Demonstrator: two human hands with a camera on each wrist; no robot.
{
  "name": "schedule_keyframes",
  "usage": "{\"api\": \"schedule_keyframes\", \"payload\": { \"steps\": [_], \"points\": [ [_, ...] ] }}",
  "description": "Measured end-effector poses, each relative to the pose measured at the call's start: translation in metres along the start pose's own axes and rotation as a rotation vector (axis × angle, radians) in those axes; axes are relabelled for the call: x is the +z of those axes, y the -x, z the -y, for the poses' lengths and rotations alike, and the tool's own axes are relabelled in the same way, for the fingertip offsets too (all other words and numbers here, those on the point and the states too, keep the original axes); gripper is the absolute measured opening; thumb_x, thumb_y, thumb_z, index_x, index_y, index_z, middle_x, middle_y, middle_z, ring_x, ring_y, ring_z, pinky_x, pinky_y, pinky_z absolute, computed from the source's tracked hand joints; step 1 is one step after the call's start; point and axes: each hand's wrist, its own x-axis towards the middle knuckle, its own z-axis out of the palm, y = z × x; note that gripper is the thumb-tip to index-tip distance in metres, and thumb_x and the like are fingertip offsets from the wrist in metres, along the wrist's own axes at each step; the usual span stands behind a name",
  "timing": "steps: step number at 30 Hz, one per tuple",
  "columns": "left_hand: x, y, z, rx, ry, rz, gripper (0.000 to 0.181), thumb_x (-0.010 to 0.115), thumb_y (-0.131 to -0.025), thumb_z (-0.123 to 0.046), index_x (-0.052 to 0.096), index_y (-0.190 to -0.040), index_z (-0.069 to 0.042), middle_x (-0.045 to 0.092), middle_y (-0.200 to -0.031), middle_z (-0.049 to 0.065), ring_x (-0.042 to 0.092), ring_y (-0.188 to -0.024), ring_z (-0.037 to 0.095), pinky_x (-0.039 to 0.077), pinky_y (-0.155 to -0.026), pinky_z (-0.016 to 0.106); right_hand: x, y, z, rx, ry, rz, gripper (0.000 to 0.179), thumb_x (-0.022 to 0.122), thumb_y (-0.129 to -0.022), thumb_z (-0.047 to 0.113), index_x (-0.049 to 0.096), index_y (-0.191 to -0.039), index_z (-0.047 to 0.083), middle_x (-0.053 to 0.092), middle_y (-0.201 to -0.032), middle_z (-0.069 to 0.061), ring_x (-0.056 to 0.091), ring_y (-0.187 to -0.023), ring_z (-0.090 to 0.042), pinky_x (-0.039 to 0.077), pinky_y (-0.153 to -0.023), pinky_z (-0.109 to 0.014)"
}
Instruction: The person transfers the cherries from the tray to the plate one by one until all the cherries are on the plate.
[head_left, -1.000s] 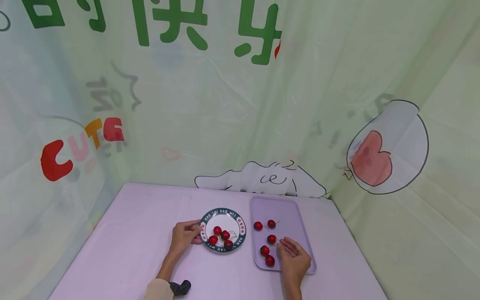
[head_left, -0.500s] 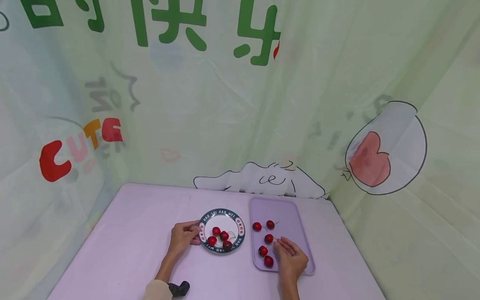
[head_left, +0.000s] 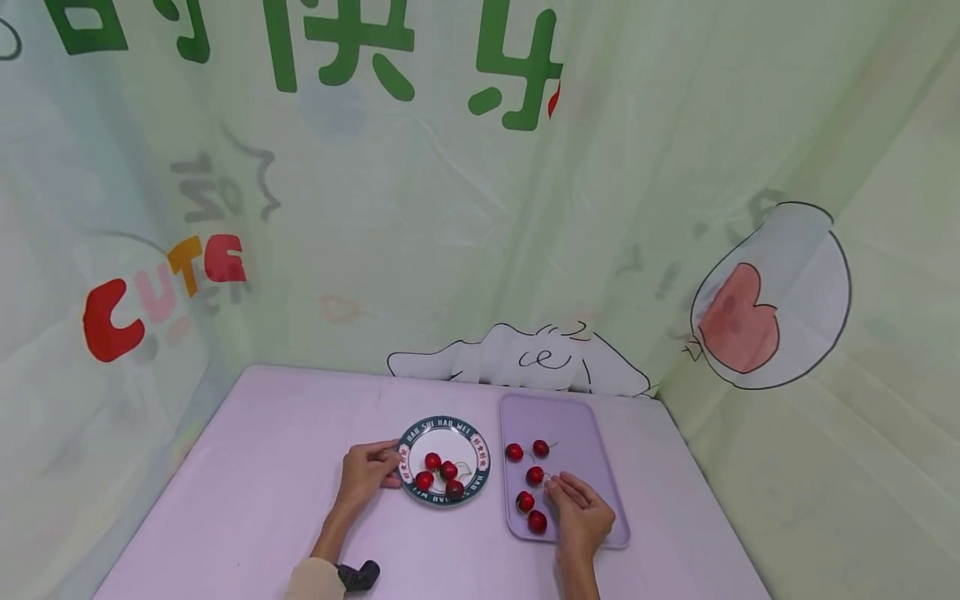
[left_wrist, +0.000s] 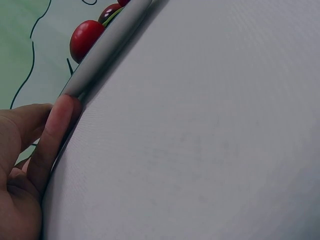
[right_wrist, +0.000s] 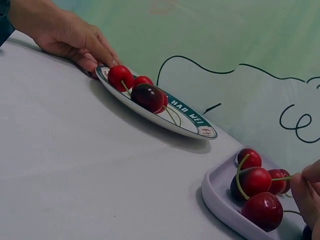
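My left hand [head_left: 365, 475] holds the left rim of a round plate [head_left: 444, 422] with a dark green lettered border. On the plate lie several red cherries [head_left: 424, 481] with thin stems. In the left wrist view, fingers of the left hand [left_wrist: 59, 120] rest against the plate's edge. My right hand [head_left: 583, 512] is over the lilac tray [head_left: 555, 410], thumb and fingertip pinching the green stem of a cherry [head_left: 535, 476]. The right wrist view shows that stem [right_wrist: 281, 178] reaching into the fingertips. Several other cherries [head_left: 537, 522] lie in the tray.
A pale pink tabletop [head_left: 300, 417] carries both plate and tray, which stand side by side with a narrow gap. Behind it hangs a light green printed curtain [head_left: 450, 208]. A black strap-like device [head_left: 360, 576] sits at the left wrist.
The right hand has shifted slightly left, its fingertips closing in on the cherry's stem, and that cherry has moved a little left too. The left hand and plate stay put.
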Motion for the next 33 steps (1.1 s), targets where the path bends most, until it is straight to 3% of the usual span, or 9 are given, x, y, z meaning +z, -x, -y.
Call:
{"api": "schedule_keyframes", "payload": {
  "steps": [7,13,17,23,30,33],
  "points": [
    [-0.0002,0.0003,0.0004,0.004,0.001,0.002,0.036,0.074,-0.101,-0.001,0.074,-0.137,-0.001,0.072,-0.090,0.012,0.076,-0.062,0.017,0.067,-0.062,0.023,0.0013,0.0000,0.0035,0.010,-0.009,0.008,0.041,0.085,-0.084,-0.014,0.072,-0.122,-0.018,0.082,-0.078,0.005,0.080,-0.069,-0.007,0.069,-0.070,-0.024],
    [0.0000,-0.0010,0.0021,0.006,0.002,0.000,0.036,0.074,-0.101,-0.002,0.075,-0.137,-0.001,0.072,-0.091,0.013,0.076,-0.063,0.017,0.067,-0.063,0.023,0.0029,-0.0023,0.0029,0.004,-0.050,0.007,0.038,0.082,-0.086,-0.016,0.072,-0.122,-0.019,0.083,-0.080,0.002,0.080,-0.069,-0.008,0.070,-0.069,-0.025],
    [0.0000,-0.0022,0.0029,0.002,0.009,0.001,0.036,0.075,-0.101,-0.001,0.075,-0.137,-0.001,0.071,-0.091,0.012,0.076,-0.063,0.016,0.067,-0.062,0.023,0.0042,-0.0023,0.0038,0.007,-0.087,0.008,0.028,0.082,-0.086,-0.016,0.078,-0.113,-0.012,0.083,-0.079,0.002,0.081,-0.068,-0.009,0.070,-0.069,-0.026],
    [-0.0004,-0.0027,0.0027,0.003,0.005,0.002,0.036,0.075,-0.101,-0.001,0.075,-0.137,-0.001,0.071,-0.090,0.012,0.076,-0.062,0.016,0.068,-0.062,0.024,0.0056,-0.0039,0.0047,0.050,-0.133,0.024,0.023,0.081,-0.088,-0.016,0.079,-0.109,-0.010,0.083,-0.079,-0.001,0.081,-0.068,-0.011,0.070,-0.068,-0.026],
    [-0.0004,-0.0002,-0.0018,0.008,0.016,0.005,0.036,0.074,-0.100,0.000,0.074,-0.137,0.002,0.071,-0.089,0.013,0.075,-0.062,0.016,0.067,-0.062,0.025,0.0079,-0.0032,0.0102,0.083,-0.147,0.065,0.041,0.078,-0.091,-0.014,0.065,-0.129,-0.025,0.082,-0.080,0.000,0.082,-0.072,-0.014,0.070,-0.069,-0.027],
    [-0.0007,0.0007,-0.0025,0.007,0.014,0.003,0.037,0.074,-0.100,0.001,0.074,-0.137,0.002,0.071,-0.089,0.012,0.074,-0.062,0.015,0.067,-0.061,0.024,0.0090,-0.0039,0.0091,0.074,-0.181,0.078,0.037,0.078,-0.090,-0.016,0.067,-0.124,-0.024,0.082,-0.081,-0.003,0.082,-0.072,-0.016,0.070,-0.068,-0.027]
  ]
}}
